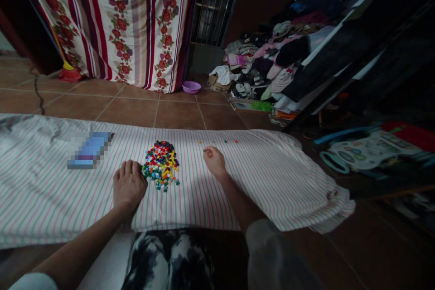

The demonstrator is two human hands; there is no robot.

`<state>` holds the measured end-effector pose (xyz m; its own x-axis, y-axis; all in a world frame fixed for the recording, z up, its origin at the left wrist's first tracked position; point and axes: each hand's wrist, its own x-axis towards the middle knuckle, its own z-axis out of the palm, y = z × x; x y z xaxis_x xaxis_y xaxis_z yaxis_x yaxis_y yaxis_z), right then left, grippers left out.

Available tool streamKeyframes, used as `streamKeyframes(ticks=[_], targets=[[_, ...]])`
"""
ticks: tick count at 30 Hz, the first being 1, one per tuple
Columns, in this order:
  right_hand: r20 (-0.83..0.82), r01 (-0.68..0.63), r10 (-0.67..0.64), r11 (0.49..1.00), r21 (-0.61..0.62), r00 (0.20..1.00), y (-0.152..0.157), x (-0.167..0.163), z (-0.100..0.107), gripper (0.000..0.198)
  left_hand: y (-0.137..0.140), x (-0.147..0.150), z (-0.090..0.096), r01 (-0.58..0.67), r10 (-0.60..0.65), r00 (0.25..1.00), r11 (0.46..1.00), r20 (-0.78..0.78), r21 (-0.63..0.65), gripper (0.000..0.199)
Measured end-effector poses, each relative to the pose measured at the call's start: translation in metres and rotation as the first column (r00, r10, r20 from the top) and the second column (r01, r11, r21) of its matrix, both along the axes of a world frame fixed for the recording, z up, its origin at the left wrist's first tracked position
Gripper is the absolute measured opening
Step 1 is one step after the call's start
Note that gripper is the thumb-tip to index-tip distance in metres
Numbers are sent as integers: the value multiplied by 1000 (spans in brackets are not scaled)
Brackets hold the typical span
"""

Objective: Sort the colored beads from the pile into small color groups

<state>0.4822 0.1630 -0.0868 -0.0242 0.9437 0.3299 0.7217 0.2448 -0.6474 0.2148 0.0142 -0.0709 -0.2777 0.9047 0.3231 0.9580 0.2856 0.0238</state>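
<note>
My left hand (129, 186) lies palm down on the striped cloth, fingers stretched out, at the left edge of a pile of small coloured pieces (162, 163). The pile mixes red, yellow, blue, green, white and black pieces, which look like little square tiles. To the right of the pile, my right hand (215, 161) is closed in a pinch just above the cloth, with a small green piece (205, 151) at its fingertips. Beyond that hand several single pieces lie in a loose row, among them a yellow piece (199, 142), a dark green piece (225, 141) and an orange piece (236, 141).
The striped cloth (272, 181) covers a long, low surface before my knees. A blurred blue flat object (90, 149) lies on its left part. Past it are a tiled floor (136, 109), a purple basin (191, 87), a floral curtain (139, 22) and heaped clothes (265, 61).
</note>
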Motion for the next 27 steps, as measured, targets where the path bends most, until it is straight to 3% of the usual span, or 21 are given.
streamKeyframes(ticks=[3, 6, 10, 20, 27], targets=[[90, 238, -238, 971, 3, 967, 19, 40, 2, 22, 1, 1, 1, -3, 3, 1000, 1000, 3, -2, 26], [146, 334, -331, 943, 2, 932, 34, 68, 4, 24, 2, 1, 1, 2, -2, 1000, 1000, 9, -9, 26], [196, 351, -342, 937, -8, 919, 46, 79, 2, 23, 2, 0, -3, -7, 7, 1000, 1000, 12, -11, 27], [262, 432, -406, 900, -50, 876, 58, 69, 4, 22, 4, -2, -9, -5, 6, 1000, 1000, 19, -9, 32], [248, 407, -376, 910, -82, 893, 59, 70, 7, 21, 4, -2, -10, -7, 7, 1000, 1000, 12, -13, 35]])
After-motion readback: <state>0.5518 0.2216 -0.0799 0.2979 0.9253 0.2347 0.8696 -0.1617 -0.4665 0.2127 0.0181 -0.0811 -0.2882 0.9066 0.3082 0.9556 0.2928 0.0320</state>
